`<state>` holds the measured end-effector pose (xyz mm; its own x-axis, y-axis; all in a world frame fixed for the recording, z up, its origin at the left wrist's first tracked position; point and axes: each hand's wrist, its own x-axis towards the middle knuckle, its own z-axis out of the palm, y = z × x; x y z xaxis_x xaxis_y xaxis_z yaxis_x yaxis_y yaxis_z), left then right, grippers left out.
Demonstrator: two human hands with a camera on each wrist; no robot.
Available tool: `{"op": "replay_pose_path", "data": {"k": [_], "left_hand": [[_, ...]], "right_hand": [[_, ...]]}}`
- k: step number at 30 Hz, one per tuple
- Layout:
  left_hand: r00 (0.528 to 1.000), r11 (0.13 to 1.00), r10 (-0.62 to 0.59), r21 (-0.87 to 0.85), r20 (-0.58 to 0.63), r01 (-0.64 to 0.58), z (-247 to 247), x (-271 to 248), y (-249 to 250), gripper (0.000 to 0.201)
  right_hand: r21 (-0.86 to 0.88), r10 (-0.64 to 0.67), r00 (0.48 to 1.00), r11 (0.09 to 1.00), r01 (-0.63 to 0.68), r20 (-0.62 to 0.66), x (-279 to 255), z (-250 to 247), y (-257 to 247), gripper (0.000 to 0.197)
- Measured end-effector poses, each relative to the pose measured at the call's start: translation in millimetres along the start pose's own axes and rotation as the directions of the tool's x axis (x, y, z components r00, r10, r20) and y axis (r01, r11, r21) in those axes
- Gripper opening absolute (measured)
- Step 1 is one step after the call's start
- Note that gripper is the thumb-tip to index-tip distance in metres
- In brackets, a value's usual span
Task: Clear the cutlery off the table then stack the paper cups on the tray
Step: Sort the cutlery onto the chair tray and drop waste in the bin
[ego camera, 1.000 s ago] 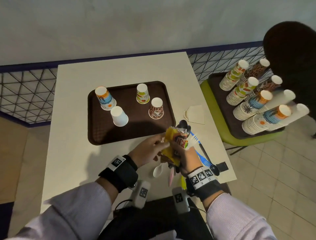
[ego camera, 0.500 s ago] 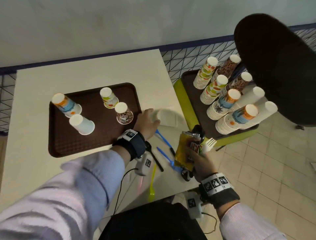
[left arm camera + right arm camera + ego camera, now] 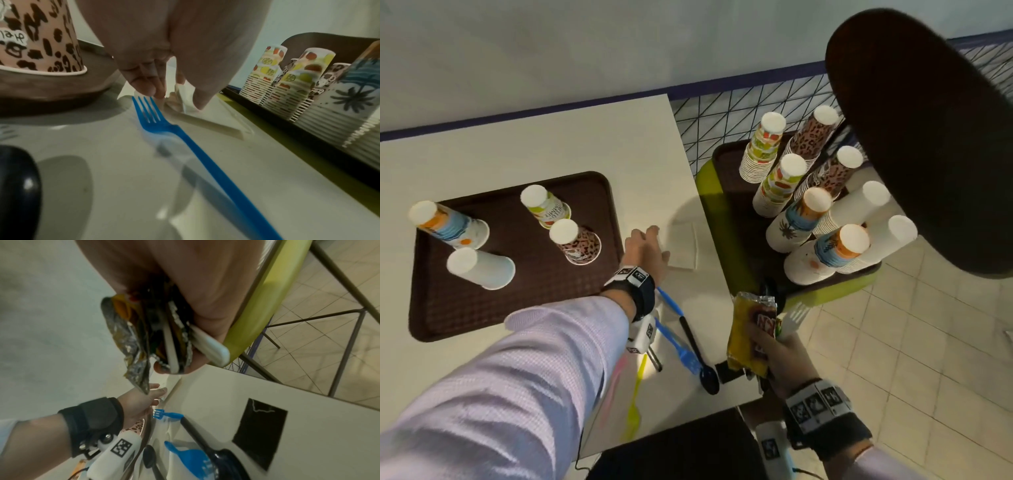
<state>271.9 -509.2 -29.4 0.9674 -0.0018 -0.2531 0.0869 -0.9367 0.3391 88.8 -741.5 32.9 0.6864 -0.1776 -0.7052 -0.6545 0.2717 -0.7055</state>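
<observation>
My left hand (image 3: 650,240) reaches over the table's right side and pinches the near corner of a white napkin (image 3: 683,248) between fingers (image 3: 148,84) and thumb. My right hand (image 3: 774,353), held past the table's edge, grips a yellow snack wrapper (image 3: 746,339) together with a white fork (image 3: 796,317) and a black spoon. On the table lie a blue fork (image 3: 185,138), a second blue fork (image 3: 678,349), a black spoon (image 3: 697,349) and a yellow fork (image 3: 635,404). The brown tray (image 3: 517,308) carries several upturned paper cups, the leopard cup (image 3: 575,241) nearest my hand.
A green chair (image 3: 717,212) to the right bears a second brown tray with several tall cup stacks (image 3: 808,209). A large dark rounded object (image 3: 928,137) hangs over them. A black patch (image 3: 726,371) marks the table's near right corner. Tiled floor lies beyond.
My left hand let go of the wrapper and moved up to the napkin. My right hand carried the wrapper and cutlery right, off the table's edge. The head view turned right.
</observation>
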Motion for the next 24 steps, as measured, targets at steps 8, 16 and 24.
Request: {"op": "replay_pose_path", "data": {"k": [8, 16, 24], "left_hand": [[0.986, 0.968, -0.135, -0.201, 0.098, 0.153, -9, 3, 4, 0.039], [0.96, 0.537, -0.157, -0.796, 0.232, 0.28, -52, -78, 31, 0.015], [0.935, 0.485, 0.04, -0.825, 0.353, 0.291, -54, -153, 38, 0.037]], "right_hand": [[0.041, 0.004, 1.0, 0.999, -0.005, 0.012, 7, 3, -11, 0.044], [-0.017, 0.002, 0.998, 1.0, -0.001, 0.067, 2, 21, -43, 0.017], [0.118, 0.023, 0.976, 0.992, -0.05, 0.218, -12, 46, -58, 0.014]]}}
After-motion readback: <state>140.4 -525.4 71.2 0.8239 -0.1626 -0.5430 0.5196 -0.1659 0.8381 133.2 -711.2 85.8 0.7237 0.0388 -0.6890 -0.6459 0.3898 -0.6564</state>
